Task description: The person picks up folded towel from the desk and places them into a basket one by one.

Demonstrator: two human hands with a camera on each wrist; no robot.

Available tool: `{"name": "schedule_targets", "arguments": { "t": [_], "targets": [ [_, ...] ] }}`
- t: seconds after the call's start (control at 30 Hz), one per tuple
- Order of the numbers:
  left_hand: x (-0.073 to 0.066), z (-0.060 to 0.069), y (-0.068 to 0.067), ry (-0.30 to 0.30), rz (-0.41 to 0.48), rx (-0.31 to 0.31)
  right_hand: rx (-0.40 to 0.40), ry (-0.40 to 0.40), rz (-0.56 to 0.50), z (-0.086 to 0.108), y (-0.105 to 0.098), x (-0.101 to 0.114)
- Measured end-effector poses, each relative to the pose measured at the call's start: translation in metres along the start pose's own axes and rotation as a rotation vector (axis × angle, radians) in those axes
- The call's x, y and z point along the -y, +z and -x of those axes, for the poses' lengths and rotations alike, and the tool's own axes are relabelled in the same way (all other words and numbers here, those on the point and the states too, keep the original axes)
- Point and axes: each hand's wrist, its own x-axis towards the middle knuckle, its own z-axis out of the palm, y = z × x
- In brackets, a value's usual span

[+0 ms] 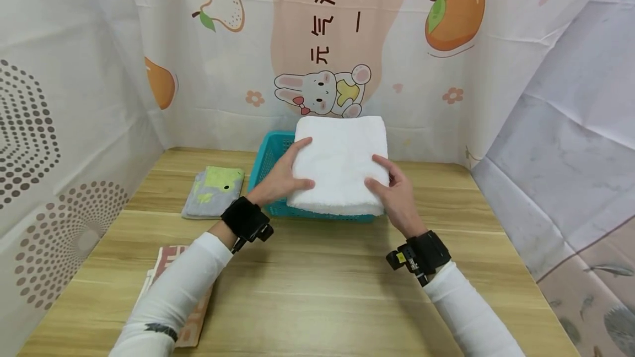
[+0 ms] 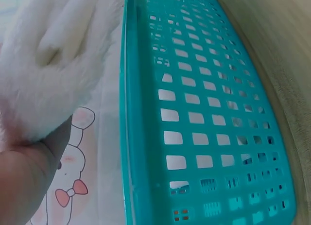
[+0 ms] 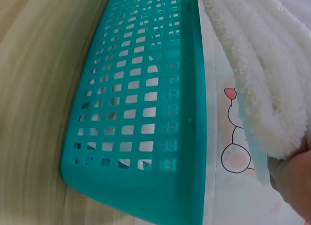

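Head view: white towel (image 1: 342, 158), folded to a near-square pad, no clear long axis; near and far edges run left-right, face tipped toward the wearer. It's over the teal plastic basket (image 1: 260, 164), whose long axis also runs left-right. Left hand (image 1: 280, 178) grips the left edge, right hand (image 1: 399, 200) the right edge, thumbs on top. Wood-grain table (image 1: 307, 280); grey-green folded cloth (image 1: 213, 191) left of basket, pink patterned cloth (image 1: 190, 324) partly behind the left sleeve (image 1: 168, 296).

Left wrist view: fuzzy pile, rounded folds; hand holding the towel. Printed fabric backdrop (image 2: 104, 171) shows between towel and basket rim, so they're apart there. Basket wall: grid of squarish holes, smooth rim.

Right wrist view: stacked looped-pile layers, hand gripping a corner; basket corner rounded.
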Motion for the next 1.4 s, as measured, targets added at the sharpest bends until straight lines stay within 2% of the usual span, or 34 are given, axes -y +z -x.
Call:
{"name": "schedule_targets", "arguments": {
  "t": [0.1,0.23,0.37,0.47,0.5,0.7,0.73,0.9,1.0,1.17,1.27,1.4],
  "targets": [
    [0.002,-0.002,0.001,0.025,0.035,-0.028,0.027,-0.027,-0.001,-0.004,0.0,-0.002],
    [0.007,-0.003,0.004,0.058,0.081,-0.035,0.109,-0.053,0.004,-0.009,-0.002,-0.004],
    [0.01,-0.003,0.006,0.064,0.074,-0.049,0.192,-0.06,0.022,-0.012,-0.006,-0.005],
    [0.012,-0.004,0.008,0.078,0.061,-0.062,0.219,-0.048,0.027,-0.014,-0.009,-0.005],
    [0.008,-0.003,0.008,0.077,0.061,-0.061,0.217,-0.039,0.023,-0.016,-0.009,-0.006],
    [0.008,-0.008,0.013,0.074,0.038,-0.08,0.162,-0.006,-0.019,-0.02,-0.012,-0.01],
    [0.013,-0.01,0.014,0.074,0.03,-0.087,0.148,-0.004,-0.024,-0.021,-0.012,-0.011],
    [0.014,-0.01,0.013,0.059,0.063,-0.092,0.091,-0.015,-0.056,-0.023,-0.008,-0.013],
    [0.015,-0.01,0.01,0.038,0.097,-0.075,0.073,-0.03,-0.079,-0.025,-0.005,-0.013],
    [0.016,-0.012,0.004,0.0,0.06,-0.001,0.068,-0.051,-0.095,-0.03,0.001,-0.015],
    [0.02,-0.012,0.002,0.002,0.016,0.04,0.06,-0.04,-0.06,-0.032,0.004,-0.017],
    [0.026,-0.011,0.002,0.024,-0.03,0.055,0.058,-0.024,0.008,-0.034,0.008,-0.017]
  ]
}}
